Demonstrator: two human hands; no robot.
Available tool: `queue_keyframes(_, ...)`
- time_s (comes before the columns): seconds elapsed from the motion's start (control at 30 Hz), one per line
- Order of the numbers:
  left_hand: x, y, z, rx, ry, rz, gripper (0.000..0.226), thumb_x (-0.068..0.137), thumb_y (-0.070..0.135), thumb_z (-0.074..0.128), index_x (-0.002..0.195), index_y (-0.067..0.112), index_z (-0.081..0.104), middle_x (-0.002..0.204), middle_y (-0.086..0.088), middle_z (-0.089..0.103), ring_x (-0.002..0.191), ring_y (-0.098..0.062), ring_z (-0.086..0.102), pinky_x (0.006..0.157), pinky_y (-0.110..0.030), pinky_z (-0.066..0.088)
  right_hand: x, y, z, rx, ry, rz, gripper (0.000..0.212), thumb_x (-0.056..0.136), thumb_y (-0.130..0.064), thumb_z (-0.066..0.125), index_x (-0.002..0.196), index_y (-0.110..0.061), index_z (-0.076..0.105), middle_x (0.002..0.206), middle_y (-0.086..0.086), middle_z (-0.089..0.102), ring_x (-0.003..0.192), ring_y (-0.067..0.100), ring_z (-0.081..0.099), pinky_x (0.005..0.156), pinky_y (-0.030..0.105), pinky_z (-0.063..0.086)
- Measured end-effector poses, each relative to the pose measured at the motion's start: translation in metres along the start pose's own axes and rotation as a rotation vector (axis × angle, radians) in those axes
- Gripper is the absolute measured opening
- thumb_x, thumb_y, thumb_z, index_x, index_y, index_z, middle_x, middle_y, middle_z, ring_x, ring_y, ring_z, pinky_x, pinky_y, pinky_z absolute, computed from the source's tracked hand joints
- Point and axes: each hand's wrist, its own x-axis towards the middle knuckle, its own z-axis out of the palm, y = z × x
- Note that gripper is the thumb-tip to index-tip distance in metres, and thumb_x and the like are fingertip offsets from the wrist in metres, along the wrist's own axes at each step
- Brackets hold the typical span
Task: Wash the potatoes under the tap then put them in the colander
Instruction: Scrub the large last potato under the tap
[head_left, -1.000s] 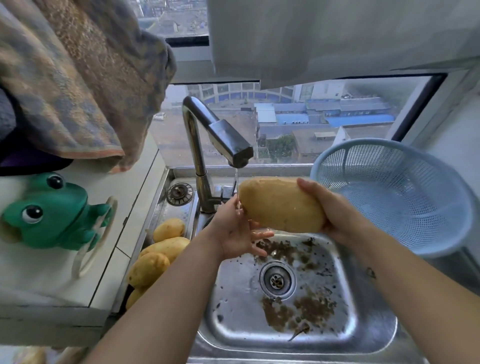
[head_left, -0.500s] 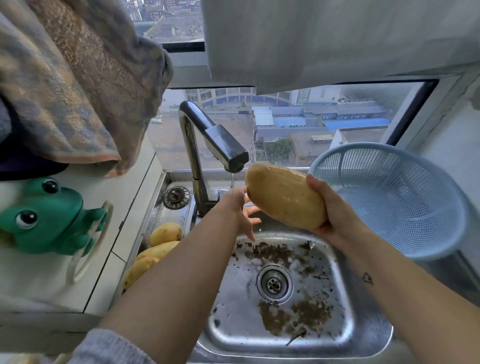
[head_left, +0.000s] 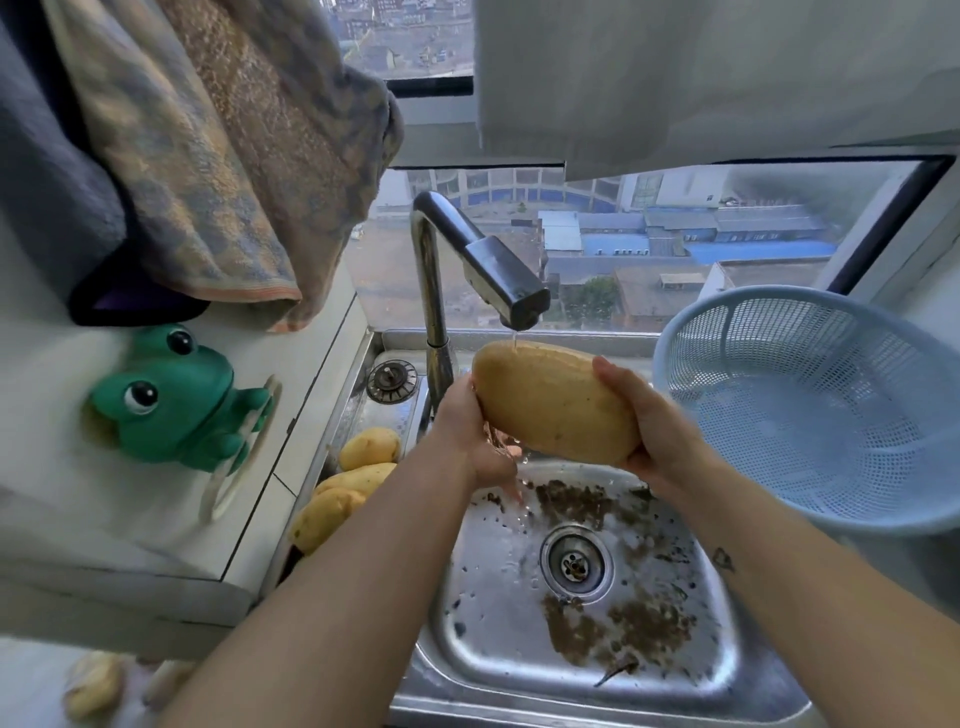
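A large yellow potato (head_left: 550, 402) is held over the steel sink (head_left: 717, 613), right under the tap's spout (head_left: 511, 288), with a thin stream of water falling on its top. My right hand (head_left: 652, 423) grips its right end from behind and below. My left hand (head_left: 470, 434) cups its left end, fingers under it and wet. Three more potatoes (head_left: 358, 475) lie in a pile on the sink's left ledge. The pale blue colander (head_left: 810, 410) stands tilted at the sink's right, with nothing seen in it.
Brown dirt is smeared on the sink floor round the drain (head_left: 574, 564). A green frog figure (head_left: 176, 397) sits on the white counter at the left. Towels (head_left: 208, 156) hang above it. A sink plug (head_left: 392, 381) lies behind the potatoes. The window is straight ahead.
My left hand came back from near the tap's base to the potato's left end. The potato moved under the spout and water now runs over it.
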Motion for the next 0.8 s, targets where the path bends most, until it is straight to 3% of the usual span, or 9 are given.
queue_keyframes(0.1, -0.001, 0.0, -0.013, -0.063, -0.117, 0.029, 0.06, 0.093, 0.057, 0.034, 0.128, 0.016, 0.058, 0.128, -0.018, 0.056, 0.13, -0.047, 0.041, 0.106, -0.073, 0.001, 0.002, 0.003, 0.009, -0.028, -0.05, 0.002, 0.086, 0.048, -0.061, 0.08, 0.117, -0.013, 0.063, 0.115, 0.017, 0.068, 0.099, 0.034, 0.068, 0.08, 0.047, 0.058)
queue_keyframes(0.23, 0.001, 0.0, -0.023, -0.166, -0.23, 0.063, 0.063, 0.09, 0.058, 0.036, 0.131, 0.016, 0.058, 0.135, -0.02, 0.056, 0.125, -0.046, 0.046, 0.107, -0.067, 0.022, 0.004, 0.003, 0.018, -0.011, -0.055, -0.001, 0.087, 0.045, -0.061, 0.079, 0.117, -0.014, 0.064, 0.113, 0.014, 0.069, 0.098, 0.032, 0.069, 0.072, 0.043, 0.059)
queue_keyframes(0.37, -0.008, 0.003, -0.028, -0.16, -0.138, 0.131, 0.064, 0.091, 0.064, 0.035, 0.123, 0.016, 0.061, 0.126, -0.019, 0.061, 0.111, -0.045, 0.056, 0.104, -0.069, 0.029, 0.004, -0.003, 0.029, -0.083, -0.09, -0.006, 0.079, 0.05, -0.06, 0.08, 0.115, -0.018, 0.063, 0.114, 0.014, 0.067, 0.101, 0.034, 0.067, 0.081, 0.055, 0.057)
queue_keyframes(0.43, -0.016, -0.001, -0.029, -0.175, -0.121, 0.206, 0.071, 0.09, 0.072, 0.03, 0.12, 0.016, 0.061, 0.119, -0.018, 0.063, 0.1, -0.042, 0.06, 0.099, -0.067, 0.037, 0.005, -0.006, 0.036, -0.071, -0.099, -0.007, 0.076, 0.053, -0.058, 0.08, 0.115, -0.018, 0.063, 0.113, 0.014, 0.067, 0.1, 0.034, 0.068, 0.079, 0.057, 0.057)
queue_keyframes(0.53, -0.023, -0.012, -0.028, -0.128, -0.175, 0.348, 0.084, 0.079, 0.082, 0.025, 0.122, 0.019, 0.058, 0.121, -0.015, 0.065, 0.101, -0.034, 0.066, 0.086, -0.058, 0.051, 0.007, -0.011, 0.04, -0.042, -0.11, 0.007, 0.087, 0.046, -0.063, 0.083, 0.118, -0.018, 0.063, 0.117, 0.016, 0.067, 0.101, 0.037, 0.068, 0.08, 0.058, 0.056)
queue_keyframes(0.63, -0.019, -0.015, -0.026, 0.07, -0.174, 0.463, 0.109, 0.052, 0.089, 0.043, 0.139, 0.024, 0.045, 0.127, -0.007, 0.064, 0.109, -0.023, 0.066, 0.084, -0.049, 0.055, 0.009, -0.019, 0.038, -0.049, -0.093, 0.047, 0.094, 0.04, -0.067, 0.084, 0.118, -0.019, 0.064, 0.113, 0.014, 0.07, 0.098, 0.033, 0.07, 0.081, 0.053, 0.057)
queue_keyframes(0.7, -0.016, -0.015, -0.021, 0.137, -0.164, 0.504, 0.12, 0.039, 0.091, 0.053, 0.14, 0.028, 0.043, 0.131, -0.002, 0.063, 0.115, -0.019, 0.063, 0.094, -0.051, 0.05, 0.009, -0.023, 0.033, -0.046, -0.08, 0.058, 0.093, 0.042, -0.067, 0.081, 0.118, -0.016, 0.064, 0.109, 0.013, 0.072, 0.095, 0.03, 0.071, 0.078, 0.048, 0.058)
queue_keyframes(0.8, -0.011, -0.012, -0.007, 0.098, -0.187, 0.485, 0.101, 0.057, 0.085, 0.04, 0.137, 0.024, 0.048, 0.129, -0.006, 0.063, 0.117, -0.024, 0.062, 0.102, -0.057, 0.043, 0.006, -0.028, 0.022, -0.007, -0.096, 0.077, 0.084, 0.051, -0.062, 0.078, 0.118, -0.013, 0.065, 0.108, 0.014, 0.072, 0.096, 0.03, 0.071, 0.082, 0.048, 0.057)
